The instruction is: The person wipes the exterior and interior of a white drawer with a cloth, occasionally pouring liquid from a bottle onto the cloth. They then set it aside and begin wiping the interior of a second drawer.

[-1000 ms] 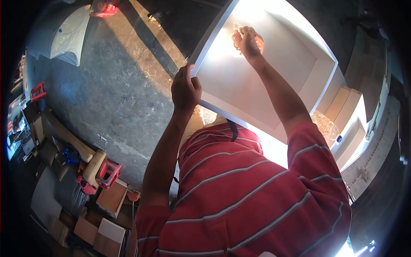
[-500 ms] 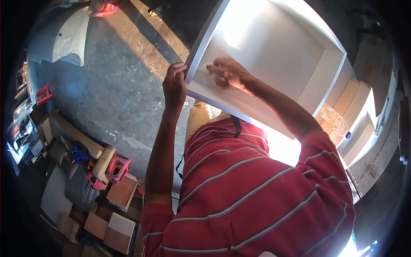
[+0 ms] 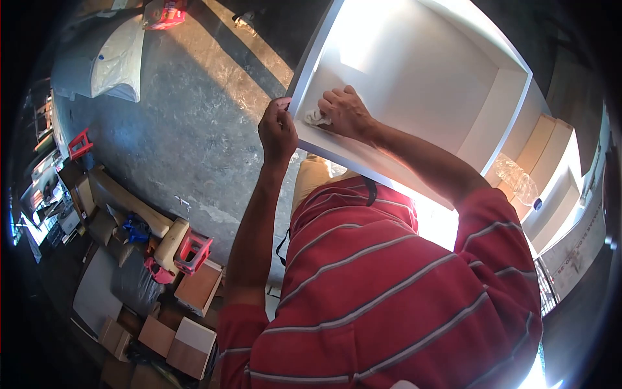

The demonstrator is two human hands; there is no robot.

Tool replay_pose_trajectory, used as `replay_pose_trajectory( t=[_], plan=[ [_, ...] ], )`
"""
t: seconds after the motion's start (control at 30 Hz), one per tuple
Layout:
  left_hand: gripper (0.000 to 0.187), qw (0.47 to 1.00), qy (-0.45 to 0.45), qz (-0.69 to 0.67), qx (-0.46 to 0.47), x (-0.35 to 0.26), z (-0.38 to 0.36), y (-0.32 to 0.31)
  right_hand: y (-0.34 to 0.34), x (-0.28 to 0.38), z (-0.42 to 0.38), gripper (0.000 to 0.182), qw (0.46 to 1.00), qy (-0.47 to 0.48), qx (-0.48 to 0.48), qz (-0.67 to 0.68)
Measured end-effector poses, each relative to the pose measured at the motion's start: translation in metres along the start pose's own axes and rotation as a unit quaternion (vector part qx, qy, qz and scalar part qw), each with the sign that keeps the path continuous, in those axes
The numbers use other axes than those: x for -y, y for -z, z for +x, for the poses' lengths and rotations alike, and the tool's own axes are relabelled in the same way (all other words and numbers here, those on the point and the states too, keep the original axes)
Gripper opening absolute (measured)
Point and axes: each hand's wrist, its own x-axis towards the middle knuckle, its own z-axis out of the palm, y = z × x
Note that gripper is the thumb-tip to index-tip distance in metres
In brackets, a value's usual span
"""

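A white open box-shaped cabinet (image 3: pixel 421 84) with raised side walls lies in front of my body. My left hand (image 3: pixel 278 129) is closed on its left edge, near the lower left corner. Inside the box, my right hand (image 3: pixel 346 113) is closed around a crumpled white cloth (image 3: pixel 317 117), pressed against the inner surface close to the same corner. Part of the cloth is hidden by my fingers.
A clear plastic bottle (image 3: pixel 516 179) lies at the right beside pale boards (image 3: pixel 541 152). At the lower left are a red stool (image 3: pixel 193 251) and several wooden panels (image 3: pixel 191 347). A red packet (image 3: pixel 164 14) is on the floor at the top left.
My right hand, blurred before, now shows sharply with the cloth in it near the corner. The whole view has shifted slightly, and my left hand stays on the edge.
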Motion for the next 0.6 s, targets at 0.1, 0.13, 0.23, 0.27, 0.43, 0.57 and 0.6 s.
replay_pose_trajectory(
  t=[0.1, 0.13, 0.23, 0.27, 0.43, 0.57, 0.6],
  plan=[
    [0.025, 1.0, -0.008, 0.008, -0.007, 0.003, -0.002, -0.003, -0.016, 0.004, 0.009, 0.02, 1.0, -0.017, -0.015, -0.01],
    [0.026, 1.0, -0.006, 0.015, -0.009, 0.001, -0.001, -0.002, -0.02, 0.007, 0.014, 0.022, 0.999, -0.011, -0.039, -0.021],
    [0.027, 1.0, -0.004, -0.005, -0.012, -0.004, -0.001, 0.0, -0.022, 0.007, 0.014, 0.026, 0.997, -0.026, -0.069, -0.03],
    [0.027, 1.0, -0.007, -0.006, -0.015, -0.001, 0.001, -0.002, -0.02, -0.001, 0.017, 0.028, 0.995, -0.04, -0.078, -0.036],
    [0.027, 1.0, 0.004, -0.008, -0.016, 0.0, -0.001, -0.002, -0.002, -0.045, 0.034, 0.031, 0.972, -0.172, -0.147, -0.064],
    [0.027, 0.999, -0.021, 0.007, -0.039, 0.002, -0.002, -0.004, -0.022, 0.006, 0.019, 0.025, 0.99, -0.125, -0.043, -0.044],
    [0.027, 1.0, -0.01, 0.004, -0.028, -0.002, -0.001, -0.002, -0.041, 0.014, 0.012, 0.023, 0.993, -0.065, -0.065, -0.08]
  ],
)
